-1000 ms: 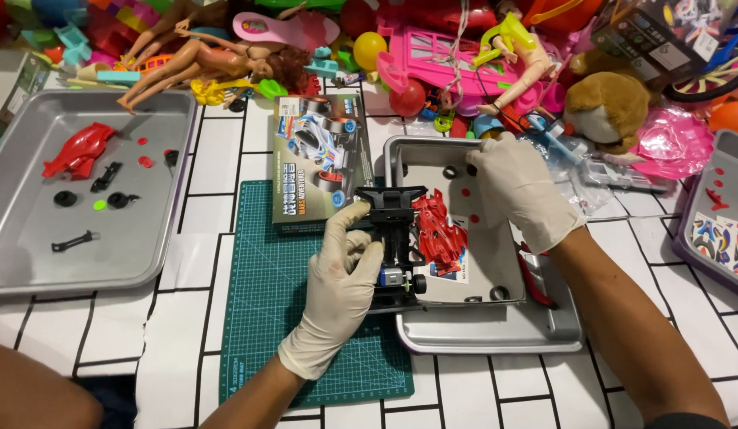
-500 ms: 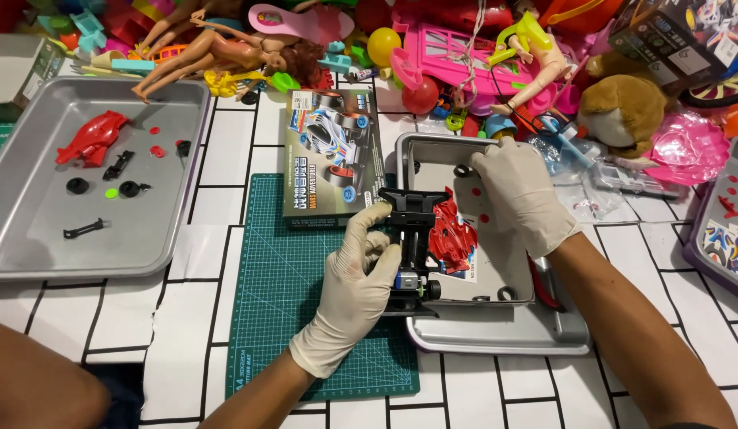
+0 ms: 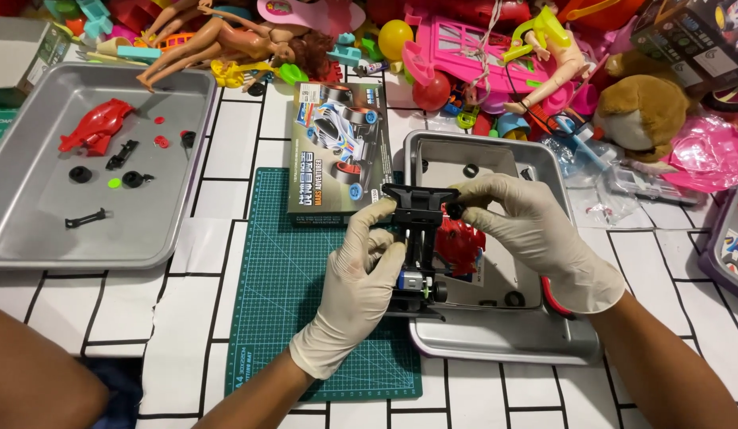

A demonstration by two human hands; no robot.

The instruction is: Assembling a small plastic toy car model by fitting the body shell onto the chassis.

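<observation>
hands [image 3: 448, 254] on black toy chassis [image 3: 416, 238] | red shell [image 3: 462, 245] behind, partly hidden | tray [image 3: 496, 338] beneath

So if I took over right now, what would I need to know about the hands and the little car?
Left hand: gloved, gripping the black car frame from its left side, above the green mat's right edge.
Right hand: gloved, fingers pinching a small black wheel at the frame's top right corner.
Middle tray: red shell and loose black wheels. Left tray: another red shell and small black parts.
Done: motor sits in the frame. Left: the wheels look unfitted, shell is off.
</observation>
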